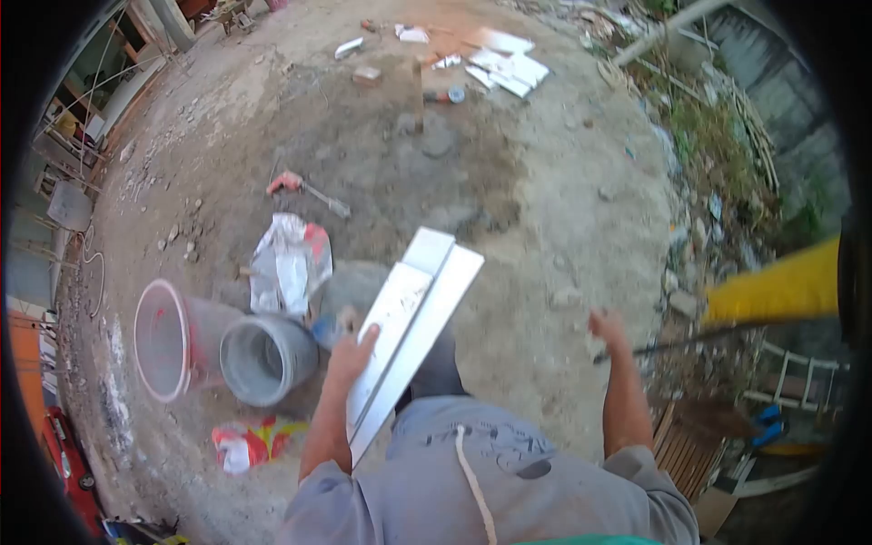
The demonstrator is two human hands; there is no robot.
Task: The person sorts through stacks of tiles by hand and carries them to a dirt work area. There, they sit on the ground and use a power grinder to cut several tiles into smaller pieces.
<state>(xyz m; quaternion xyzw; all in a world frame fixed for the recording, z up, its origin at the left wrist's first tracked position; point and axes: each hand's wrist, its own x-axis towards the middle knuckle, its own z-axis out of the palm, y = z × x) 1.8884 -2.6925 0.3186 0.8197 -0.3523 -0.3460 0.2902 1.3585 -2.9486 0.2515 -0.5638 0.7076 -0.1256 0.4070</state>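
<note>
My left hand (348,359) grips a stack of long, narrow white tile strips (427,304) at their left edge, thumb on top. The strips slant up and away in front of my body. Off to my right, my right hand (609,327) is raised over the ground, apart from the strips. Its fingers look curled in, slightly blurred, with nothing visible in them. Left of my left hand stand a grey bucket (263,363) and a larger translucent bucket with a red rim (163,341).
A red drill (286,182) with a rod lies ahead, near a crumpled white bag (291,263). Further off are an angle grinder (447,94) and white tile pieces (518,68). Rubble and weeds (708,145) line the right. A wooden slatted piece (686,454) sits at lower right.
</note>
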